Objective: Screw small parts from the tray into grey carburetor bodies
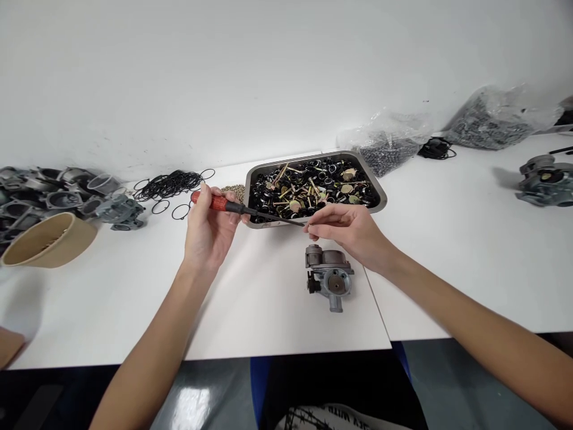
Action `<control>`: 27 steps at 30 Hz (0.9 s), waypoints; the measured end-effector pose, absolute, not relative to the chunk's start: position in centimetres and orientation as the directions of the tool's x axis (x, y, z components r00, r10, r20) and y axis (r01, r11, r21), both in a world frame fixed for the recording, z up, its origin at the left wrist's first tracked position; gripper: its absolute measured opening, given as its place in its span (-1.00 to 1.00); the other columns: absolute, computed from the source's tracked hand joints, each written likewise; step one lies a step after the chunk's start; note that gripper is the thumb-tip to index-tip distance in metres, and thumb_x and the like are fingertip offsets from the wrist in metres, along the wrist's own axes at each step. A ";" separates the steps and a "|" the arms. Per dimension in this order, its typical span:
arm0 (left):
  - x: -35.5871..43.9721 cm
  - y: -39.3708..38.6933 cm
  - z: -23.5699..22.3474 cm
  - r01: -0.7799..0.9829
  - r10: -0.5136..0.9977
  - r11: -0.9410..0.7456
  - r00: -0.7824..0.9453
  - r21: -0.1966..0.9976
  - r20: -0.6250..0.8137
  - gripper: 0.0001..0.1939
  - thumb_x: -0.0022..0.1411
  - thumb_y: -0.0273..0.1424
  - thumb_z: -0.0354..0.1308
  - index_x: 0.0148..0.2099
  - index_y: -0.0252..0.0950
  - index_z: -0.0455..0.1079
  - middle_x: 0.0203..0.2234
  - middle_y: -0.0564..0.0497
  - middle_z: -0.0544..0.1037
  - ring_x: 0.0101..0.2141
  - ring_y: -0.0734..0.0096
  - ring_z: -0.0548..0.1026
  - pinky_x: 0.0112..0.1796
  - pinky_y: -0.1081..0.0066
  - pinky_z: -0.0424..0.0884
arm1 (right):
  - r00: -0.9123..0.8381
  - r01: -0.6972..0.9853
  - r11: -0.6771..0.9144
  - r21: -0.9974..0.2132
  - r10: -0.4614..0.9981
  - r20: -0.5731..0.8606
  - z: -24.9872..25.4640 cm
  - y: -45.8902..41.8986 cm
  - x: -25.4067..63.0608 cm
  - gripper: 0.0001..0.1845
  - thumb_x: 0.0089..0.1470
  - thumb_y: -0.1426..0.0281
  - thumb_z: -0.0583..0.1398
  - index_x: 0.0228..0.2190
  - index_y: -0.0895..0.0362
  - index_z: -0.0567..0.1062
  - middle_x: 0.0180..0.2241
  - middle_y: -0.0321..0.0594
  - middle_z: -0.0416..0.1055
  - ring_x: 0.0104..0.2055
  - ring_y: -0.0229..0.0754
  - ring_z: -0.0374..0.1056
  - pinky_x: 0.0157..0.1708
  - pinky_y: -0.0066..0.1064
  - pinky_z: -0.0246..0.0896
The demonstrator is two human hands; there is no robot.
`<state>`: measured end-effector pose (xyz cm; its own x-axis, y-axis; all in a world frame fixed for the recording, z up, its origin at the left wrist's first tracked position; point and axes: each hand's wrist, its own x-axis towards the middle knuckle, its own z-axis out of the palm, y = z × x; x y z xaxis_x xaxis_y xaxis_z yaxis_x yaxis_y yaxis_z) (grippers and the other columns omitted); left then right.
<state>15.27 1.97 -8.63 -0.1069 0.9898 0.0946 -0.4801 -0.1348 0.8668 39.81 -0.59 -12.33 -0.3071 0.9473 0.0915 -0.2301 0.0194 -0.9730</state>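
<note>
My left hand grips the red handle of a screwdriver, whose dark shaft points right. My right hand pinches at the shaft's tip with thumb and forefinger; whether a small part is between them I cannot tell. Both hands hover above the white table in front of a metal tray filled with black rings and brass pins. A grey carburetor body lies on the table just below my right hand, untouched.
At the left are a tan paper bowl, a heap of grey carburetor bodies and loose black O-rings. Plastic bags of dark parts sit behind the tray. Another carburetor sits far right. A table seam runs right of centre.
</note>
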 end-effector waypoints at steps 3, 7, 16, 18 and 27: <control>15.4 2.0 -8.8 -0.481 0.993 -0.106 -0.094 0.870 0.069 -0.66 0.35 -0.13 0.16 -0.38 -0.26 0.35 -0.48 0.06 0.48 -0.64 0.57 0.31 -0.52 0.44 0.44 | -0.308 -0.254 0.002 -0.967 0.948 0.083 -12.6 -0.5 39.9 -0.81 -0.06 0.37 0.47 -0.35 0.12 0.65 -0.36 -0.23 0.61 -0.35 -0.25 0.50 -0.20 -0.33 0.48; 15.6 2.0 -8.9 -0.476 0.994 -0.097 -0.094 0.874 0.059 -0.65 0.36 -0.12 0.16 -0.38 -0.25 0.34 -0.47 0.05 0.47 -0.64 0.58 0.31 -0.50 0.43 0.46 | -0.316 -0.268 -0.006 -0.963 0.945 0.082 -12.8 -0.5 39.8 -0.81 -0.07 0.36 0.47 -0.35 0.12 0.65 -0.38 -0.24 0.60 -0.35 -0.25 0.50 -0.20 -0.32 0.47; 16.8 1.4 -9.8 -0.587 0.994 -0.100 -0.085 0.804 0.062 -0.72 0.32 -0.18 0.23 -0.33 -0.26 0.37 -0.43 0.09 0.50 -0.58 0.62 0.36 -0.31 0.43 0.55 | -0.139 -0.396 0.077 -0.915 0.980 0.143 -13.7 0.0 39.4 -0.83 -0.08 0.36 0.49 -0.39 0.08 0.65 -0.39 -0.28 0.60 -0.35 -0.25 0.50 -0.19 -0.30 0.46; 17.0 1.1 -10.0 -0.581 0.993 -0.121 -0.074 0.805 0.095 -0.73 0.29 -0.19 0.27 -0.31 -0.26 0.37 -0.41 0.09 0.51 -0.56 0.61 0.38 -0.28 0.42 0.57 | -0.098 -0.397 0.102 -0.912 0.983 0.153 -13.9 0.1 39.4 -0.85 -0.08 0.36 0.48 -0.40 0.07 0.65 -0.40 -0.29 0.60 -0.35 -0.25 0.50 -0.21 -0.32 0.45; 17.0 1.0 -9.9 -0.516 0.978 -0.207 -0.124 0.831 0.167 -0.70 0.23 -0.18 0.33 -0.33 -0.25 0.34 -0.43 0.09 0.50 -0.53 0.60 0.39 -0.32 0.48 0.55 | -0.146 -0.407 0.029 -0.913 0.985 0.096 -14.3 0.1 39.1 -0.82 -0.07 0.33 0.48 -0.40 0.07 0.63 -0.43 -0.32 0.56 -0.37 -0.27 0.45 -0.28 -0.34 0.38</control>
<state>17.04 0.99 -9.90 -0.1235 0.9782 0.1671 -0.5164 -0.2072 0.8309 39.11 0.07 -14.33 -0.1456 0.9846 0.0963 -0.4074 0.0291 -0.9128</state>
